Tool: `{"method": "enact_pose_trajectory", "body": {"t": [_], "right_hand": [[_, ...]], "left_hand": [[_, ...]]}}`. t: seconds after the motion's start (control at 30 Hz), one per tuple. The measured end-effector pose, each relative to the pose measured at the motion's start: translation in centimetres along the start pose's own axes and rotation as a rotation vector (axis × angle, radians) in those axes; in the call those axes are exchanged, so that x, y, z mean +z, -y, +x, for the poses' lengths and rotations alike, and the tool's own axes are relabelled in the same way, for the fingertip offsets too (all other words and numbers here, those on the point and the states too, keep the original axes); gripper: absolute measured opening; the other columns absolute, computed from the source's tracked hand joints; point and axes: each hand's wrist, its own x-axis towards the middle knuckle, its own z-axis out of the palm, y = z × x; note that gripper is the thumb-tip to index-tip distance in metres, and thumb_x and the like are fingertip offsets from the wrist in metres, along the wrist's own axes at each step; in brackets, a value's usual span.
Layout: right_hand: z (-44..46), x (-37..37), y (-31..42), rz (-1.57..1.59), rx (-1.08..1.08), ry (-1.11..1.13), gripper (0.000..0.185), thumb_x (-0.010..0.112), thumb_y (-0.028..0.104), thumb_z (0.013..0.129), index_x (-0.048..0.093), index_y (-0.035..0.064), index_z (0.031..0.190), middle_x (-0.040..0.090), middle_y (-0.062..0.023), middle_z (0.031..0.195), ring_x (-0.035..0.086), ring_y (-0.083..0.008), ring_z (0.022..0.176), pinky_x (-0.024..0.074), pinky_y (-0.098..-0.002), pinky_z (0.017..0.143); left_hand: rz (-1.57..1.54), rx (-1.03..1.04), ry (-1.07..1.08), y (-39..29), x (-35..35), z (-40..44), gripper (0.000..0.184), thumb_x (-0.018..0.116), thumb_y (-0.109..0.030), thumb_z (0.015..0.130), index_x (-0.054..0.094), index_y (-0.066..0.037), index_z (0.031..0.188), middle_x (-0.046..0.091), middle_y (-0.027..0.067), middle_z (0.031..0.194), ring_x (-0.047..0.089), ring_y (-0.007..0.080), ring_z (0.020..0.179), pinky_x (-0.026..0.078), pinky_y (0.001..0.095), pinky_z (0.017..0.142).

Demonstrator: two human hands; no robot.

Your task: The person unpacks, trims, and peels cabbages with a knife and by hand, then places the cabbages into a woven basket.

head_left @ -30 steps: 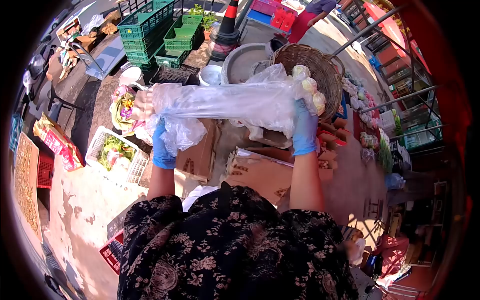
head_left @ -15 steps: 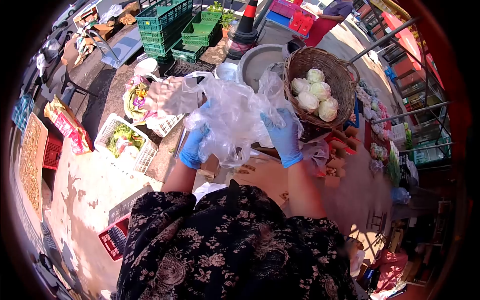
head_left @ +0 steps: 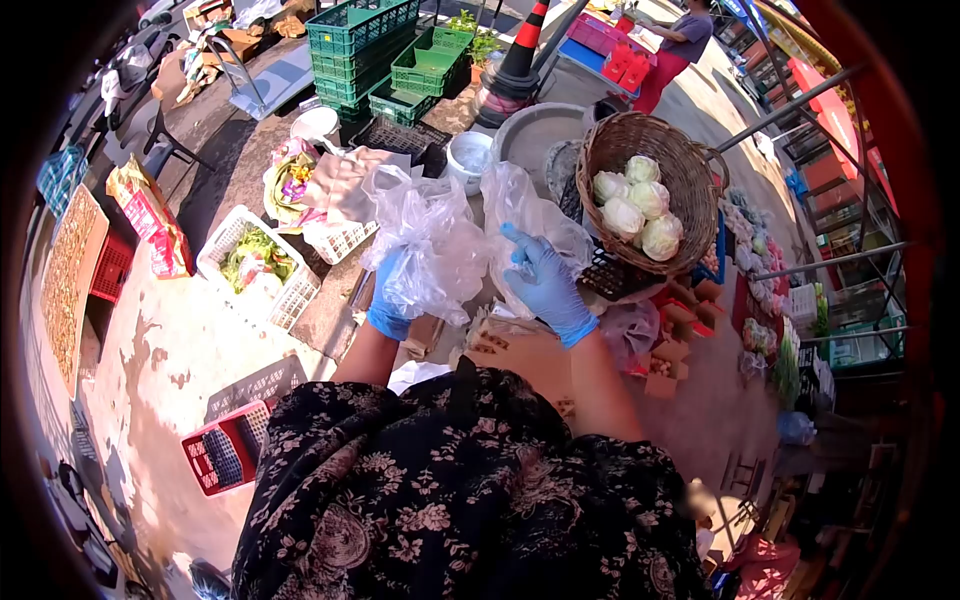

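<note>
My left hand (head_left: 391, 298), in a blue glove, grips a bunch of crumpled clear plastic bags (head_left: 432, 245) in the middle of the view. To its right, my right hand (head_left: 548, 284), also gloved in blue, has its fingers bent round part of another clear bag (head_left: 530, 215). The two bunches of plastic hang close together. Just right of my right hand stands a round wicker basket (head_left: 690, 160) holding several pale cabbages (head_left: 650, 199). Below my hands lies a brown cardboard box (head_left: 530, 355).
A white basket of greens (head_left: 300, 292) stands at left, near a red crate (head_left: 215, 455). Behind are green crates (head_left: 360, 50), a white bucket (head_left: 469, 157), a grey basin (head_left: 530, 125) and a traffic cone (head_left: 518, 55). A person (head_left: 688, 38) stands at the back.
The plastic, stretched wide between my hands a second ago, is now gathered into two bunches. My hands have come closer together. The view has shifted, so the cabbages show fully in the basket.
</note>
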Motion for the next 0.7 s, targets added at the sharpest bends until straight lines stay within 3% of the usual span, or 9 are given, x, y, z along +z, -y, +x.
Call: {"method": "enact_pose_trajectory", "body": {"t": [0.03, 0.07, 0.17, 0.2, 0.33, 0.43, 0.57, 0.6, 0.7], "right_hand": [[0.2, -1.1, -1.1, -0.145, 0.045, -0.074, 0.041, 0.056, 0.002, 0.076, 0.058, 0.0056, 0.116, 0.050, -0.0114, 0.091, 0.053, -0.0207, 0.083, 0.0470, -0.0293, 0.074], [0.6, -2.1, -2.3, -0.290, 0.088, -0.147, 0.040, 0.054, 0.000, 0.077, 0.058, 0.0057, 0.116, 0.050, -0.0113, 0.087, 0.053, -0.0194, 0.078, 0.0472, -0.0281, 0.072], [1.5, -3.2, -4.4, -0.303, 0.112, -0.271, 0.038, 0.050, 0.000, 0.079, 0.059, 0.0059, 0.115, 0.053, -0.0115, 0.084, 0.054, -0.0191, 0.074, 0.0466, -0.0276, 0.072], [2.3, -1.9, -5.4, -0.116, -0.058, -0.244, 0.036, 0.052, 0.004, 0.081, 0.058, 0.0055, 0.116, 0.056, -0.0135, 0.094, 0.056, -0.0199, 0.079, 0.0463, -0.0282, 0.075], [1.3, 1.2, -0.6, 0.586, 0.204, 0.302, 0.040, 0.056, 0.003, 0.081, 0.054, 0.0066, 0.121, 0.057, -0.0103, 0.109, 0.053, -0.0150, 0.096, 0.0419, -0.0269, 0.085], [1.0, 2.7, -0.7, 0.359, -0.001, 0.410, 0.045, 0.059, 0.011, 0.081, 0.051, 0.0061, 0.125, 0.055, -0.0132, 0.112, 0.052, -0.0199, 0.101, 0.0410, -0.0306, 0.088], [2.3, 4.5, -4.1, -0.396, -0.572, 0.269, 0.054, 0.063, 0.022, 0.081, 0.046, 0.0055, 0.130, 0.052, -0.0170, 0.116, 0.049, -0.0265, 0.108, 0.0398, -0.0356, 0.093], [2.3, 4.8, -3.9, -0.437, -0.601, 0.225, 0.057, 0.064, 0.024, 0.081, 0.044, 0.0053, 0.131, 0.051, -0.0179, 0.117, 0.049, -0.0282, 0.109, 0.0395, -0.0368, 0.094], [0.9, 6.1, 1.8, -0.247, -0.334, 0.141, 0.075, 0.071, 0.034, 0.074, 0.038, 0.0082, 0.136, 0.039, -0.0216, 0.130, 0.038, -0.0363, 0.121, 0.0327, -0.0410, 0.102]], "left_hand": [[-0.455, -0.223, -0.050, -2.4, 2.3, -0.6, 0.050, 0.055, -0.014, 0.087, 0.039, -0.001, 0.132, 0.057, 0.0127, 0.113, 0.057, 0.0235, 0.100, 0.046, 0.0420, 0.089], [-0.426, -0.208, -0.018, -3.3, 3.2, -0.8, 0.050, 0.056, -0.012, 0.086, 0.039, -0.001, 0.132, 0.057, 0.0126, 0.113, 0.057, 0.0232, 0.099, 0.047, 0.0417, 0.089], [0.079, 0.024, 0.132, -2.4, 5.0, -0.9, 0.052, 0.058, -0.009, 0.084, 0.039, -0.001, 0.132, 0.057, 0.0120, 0.112, 0.057, 0.0222, 0.099, 0.047, 0.0406, 0.088], [0.232, 0.101, 0.155, -1.5, 5.0, -0.9, 0.053, 0.059, -0.007, 0.083, 0.039, -0.001, 0.132, 0.057, 0.0118, 0.111, 0.057, 0.0219, 0.098, 0.047, 0.0403, 0.087], [0.504, 0.165, 0.136, 0.9, 3.1, -0.7, 0.056, 0.062, -0.002, 0.080, 0.040, 0.000, 0.132, 0.057, 0.0111, 0.110, 0.057, 0.0206, 0.097, 0.048, 0.0390, 0.086], [0.354, -0.005, 0.024, 2.4, 0.9, -1.0, 0.054, 0.062, -0.001, 0.080, 0.042, 0.000, 0.129, 0.057, 0.0107, 0.109, 0.057, 0.0196, 0.096, 0.049, 0.0366, 0.084], [0.073, -0.264, -0.136, 3.3, -1.0, -1.9, 0.046, 0.062, -0.002, 0.081, 0.047, 0.000, 0.125, 0.058, 0.0102, 0.108, 0.058, 0.0181, 0.093, 0.051, 0.0327, 0.081], [0.010, -0.158, -0.150, 3.4, -1.1, -1.7, 0.044, 0.057, -0.004, 0.084, 0.045, 0.000, 0.126, 0.056, 0.0106, 0.111, 0.057, 0.0188, 0.096, 0.049, 0.0327, 0.084], [-0.185, 0.160, -0.192, 3.9, -1.2, -2.0, 0.038, 0.042, -0.011, 0.095, 0.038, -0.001, 0.131, 0.051, 0.0119, 0.122, 0.054, 0.0208, 0.106, 0.046, 0.0328, 0.092]]}}
